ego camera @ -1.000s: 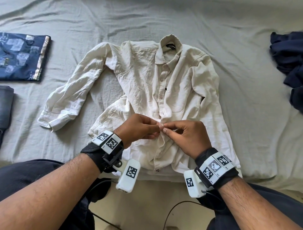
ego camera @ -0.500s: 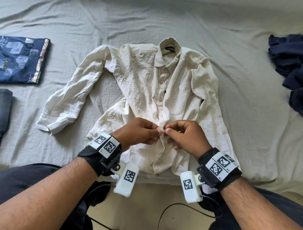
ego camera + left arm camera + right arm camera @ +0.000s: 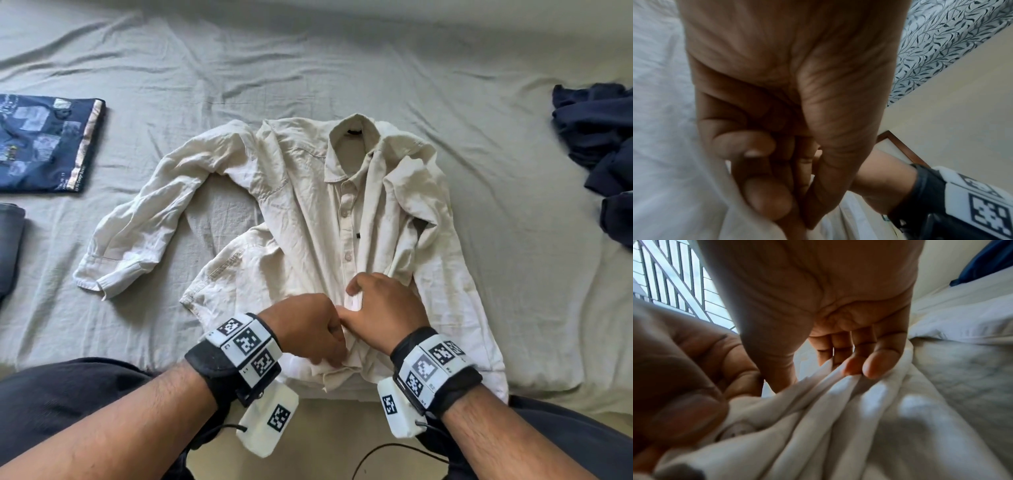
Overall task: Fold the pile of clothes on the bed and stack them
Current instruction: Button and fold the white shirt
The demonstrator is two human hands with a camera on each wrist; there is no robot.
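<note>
A cream button-up shirt (image 3: 301,212) lies face up on the bed, collar at the far end, its left sleeve (image 3: 144,226) spread out to the side. Both hands meet at the lower button strip, close to the hem. My left hand (image 3: 329,342) is curled and pinches the cloth there; in the left wrist view its fingers (image 3: 768,201) close on the pale fabric (image 3: 674,178). My right hand (image 3: 356,301) pinches the strip from the other side. In the right wrist view its fingers (image 3: 869,368) bunch the shirt (image 3: 838,426) into folds, and a button (image 3: 737,430) shows beside the left thumb.
A folded navy patterned garment (image 3: 44,144) and a folded dark grey item (image 3: 8,246) lie at the left. A heap of navy clothes (image 3: 603,137) sits at the right edge. The grey sheet (image 3: 342,61) is wrinkled. The bed's near edge runs just under my wrists.
Both hands have moved down the button strip toward the hem. The shirt's right front has bunched up more.
</note>
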